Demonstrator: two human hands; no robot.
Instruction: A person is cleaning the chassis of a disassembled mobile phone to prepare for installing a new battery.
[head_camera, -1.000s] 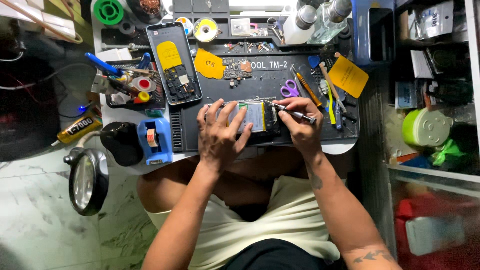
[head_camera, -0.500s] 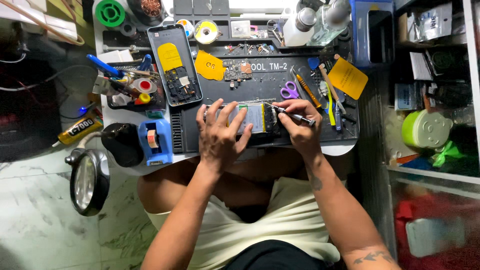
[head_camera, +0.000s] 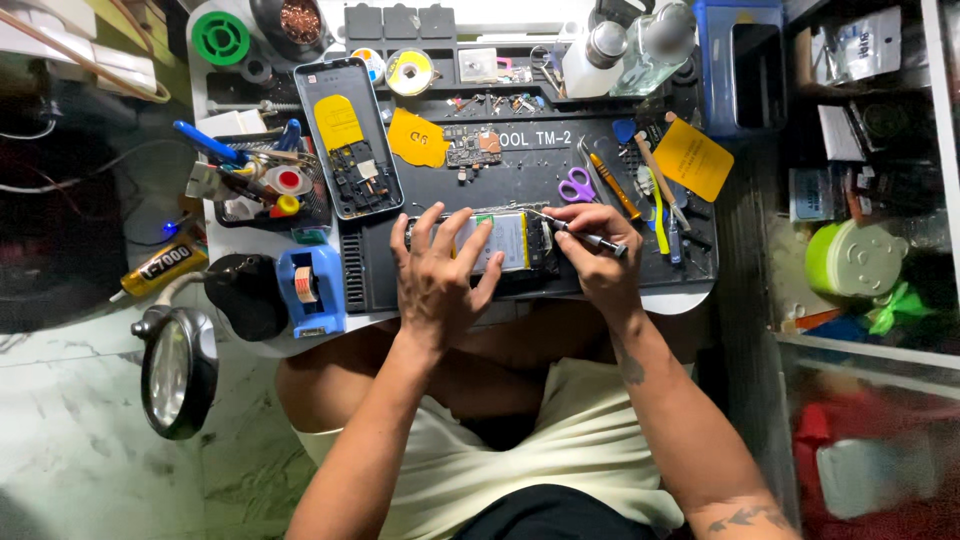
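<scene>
I see my left hand (head_camera: 437, 283) pressing spread, open fingers on an opened phone (head_camera: 497, 243) — my right hand (head_camera: 597, 262) grips a slim screwdriver (head_camera: 580, 234) at its edge, on the bench mat (head_camera: 520, 180).

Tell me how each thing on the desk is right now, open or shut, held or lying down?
Opened phone: back off, flat, pinned by left hand.
Screwdriver: held in right hand, tip on phone.
Second phone: open, lying flat.
Purple scissors: shut, lying untouched.
Magnifier lamp: unlit.

View: one head-worn camera, the only one
Facing: straight down onto the surface (head_camera: 450, 290)
Nearness: arm's length; lap and floor in frame
</scene>
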